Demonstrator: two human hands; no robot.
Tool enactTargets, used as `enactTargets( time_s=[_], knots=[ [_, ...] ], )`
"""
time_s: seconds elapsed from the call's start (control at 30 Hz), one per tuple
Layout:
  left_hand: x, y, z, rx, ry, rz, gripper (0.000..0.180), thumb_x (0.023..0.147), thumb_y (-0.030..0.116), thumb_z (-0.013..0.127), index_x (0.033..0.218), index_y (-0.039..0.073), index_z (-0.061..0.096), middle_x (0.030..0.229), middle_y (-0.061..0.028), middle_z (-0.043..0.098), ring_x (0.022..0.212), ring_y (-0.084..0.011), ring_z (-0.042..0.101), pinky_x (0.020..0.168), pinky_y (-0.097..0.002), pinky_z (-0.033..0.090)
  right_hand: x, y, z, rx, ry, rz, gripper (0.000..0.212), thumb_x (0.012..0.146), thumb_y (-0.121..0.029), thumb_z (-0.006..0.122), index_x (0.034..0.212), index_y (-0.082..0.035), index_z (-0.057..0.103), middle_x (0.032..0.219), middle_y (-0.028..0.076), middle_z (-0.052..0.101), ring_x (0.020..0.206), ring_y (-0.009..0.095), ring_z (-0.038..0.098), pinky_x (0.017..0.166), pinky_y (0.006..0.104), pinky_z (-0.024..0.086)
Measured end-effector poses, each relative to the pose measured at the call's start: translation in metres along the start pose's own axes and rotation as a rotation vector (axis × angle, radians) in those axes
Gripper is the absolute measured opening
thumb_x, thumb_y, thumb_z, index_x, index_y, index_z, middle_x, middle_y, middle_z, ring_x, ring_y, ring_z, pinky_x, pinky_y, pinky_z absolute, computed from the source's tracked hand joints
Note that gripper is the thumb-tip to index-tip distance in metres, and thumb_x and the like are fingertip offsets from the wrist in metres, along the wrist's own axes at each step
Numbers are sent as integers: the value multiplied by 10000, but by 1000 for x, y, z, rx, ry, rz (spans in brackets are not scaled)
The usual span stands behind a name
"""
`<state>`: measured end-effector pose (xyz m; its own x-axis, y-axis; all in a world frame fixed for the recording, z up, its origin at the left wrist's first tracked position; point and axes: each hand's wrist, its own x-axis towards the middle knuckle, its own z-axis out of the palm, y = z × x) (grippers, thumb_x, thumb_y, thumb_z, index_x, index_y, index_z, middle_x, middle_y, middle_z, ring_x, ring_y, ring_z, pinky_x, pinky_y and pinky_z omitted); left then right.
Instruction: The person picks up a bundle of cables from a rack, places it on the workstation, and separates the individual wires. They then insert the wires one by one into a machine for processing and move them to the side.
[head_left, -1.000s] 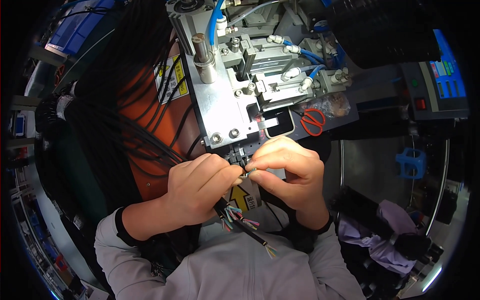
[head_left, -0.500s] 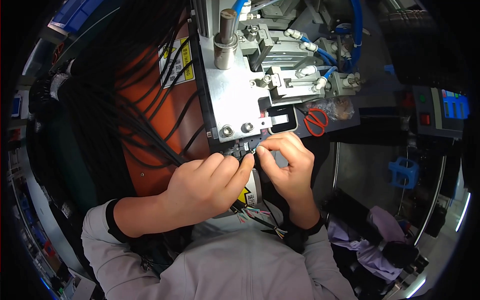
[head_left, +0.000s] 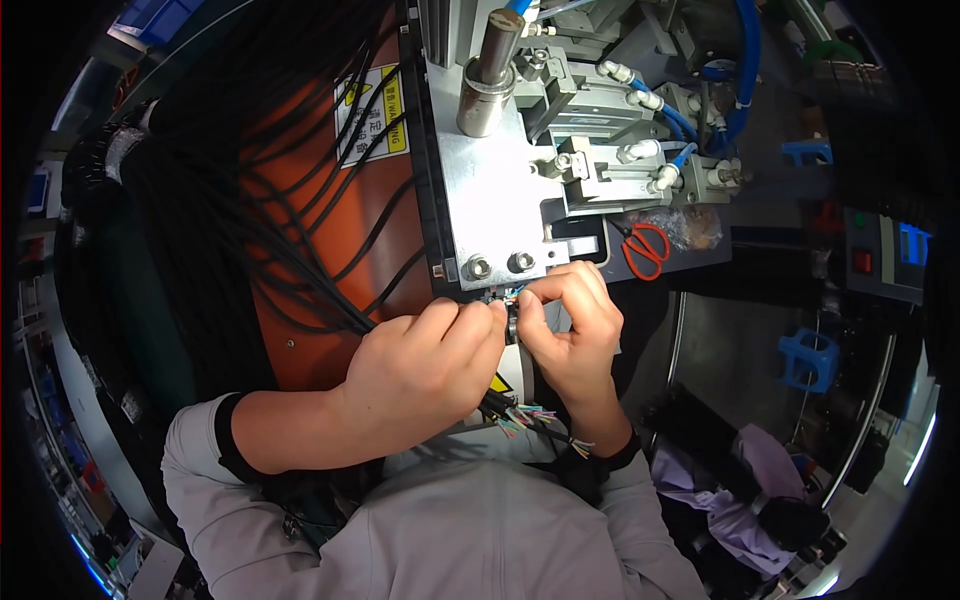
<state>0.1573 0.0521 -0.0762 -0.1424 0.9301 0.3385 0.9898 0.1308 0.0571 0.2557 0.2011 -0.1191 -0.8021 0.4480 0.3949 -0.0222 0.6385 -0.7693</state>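
Observation:
At the front edge of a metal clamping fixture [head_left: 490, 200], my two hands meet almost tip to tip. My right hand [head_left: 578, 325] pinches thin coloured wires [head_left: 514, 294] between thumb and forefinger; a bit of blue shows there. My left hand [head_left: 425, 362] is closed too, its thumb and forefinger pressed together beside the same wires, but what lies in its grip is hidden. Below the fingers, black cables [head_left: 497, 404] end in stripped, multicoloured wire ends [head_left: 525, 415] near my lap.
Many black cables [head_left: 215, 215] drape over an orange-brown surface [head_left: 300, 350] on the left. Blue air tubes [head_left: 745, 60] run to the fixture's cylinders. Red-handled scissors [head_left: 646, 250] and a clear plastic bag [head_left: 690, 228] lie to the right. A blue stool [head_left: 808, 360] stands farther right.
The view has shifted slightly, so the fixture appears farther right. Both hands remain at its front edge, fingertips close together, with the right still pinching the wires.

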Motion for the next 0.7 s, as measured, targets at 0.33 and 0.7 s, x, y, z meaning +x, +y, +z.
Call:
enactTargets(
  time_s=[0.33, 0.7],
  knots=[
    [3, -2, 6, -9, 27, -12, 201, 741, 124, 625, 928, 57, 651, 729, 14, 445, 637, -83, 497, 475, -211, 352, 0, 4, 0, 191, -8, 149, 91, 734, 34, 677, 760, 9, 594, 747, 81, 594, 696, 189, 566, 645, 289, 448],
    [-5, 0, -6, -29, -56, -74, 279, 719, 97, 623, 988, 39, 669, 761, -2, 501, 586, -99, 509, 486, -231, 357, -14, 18, 4, 258, 12, 322, 93, 751, 29, 691, 791, 13, 608, 771, 77, 609, 720, 164, 579, 683, 248, 449]
  ],
)
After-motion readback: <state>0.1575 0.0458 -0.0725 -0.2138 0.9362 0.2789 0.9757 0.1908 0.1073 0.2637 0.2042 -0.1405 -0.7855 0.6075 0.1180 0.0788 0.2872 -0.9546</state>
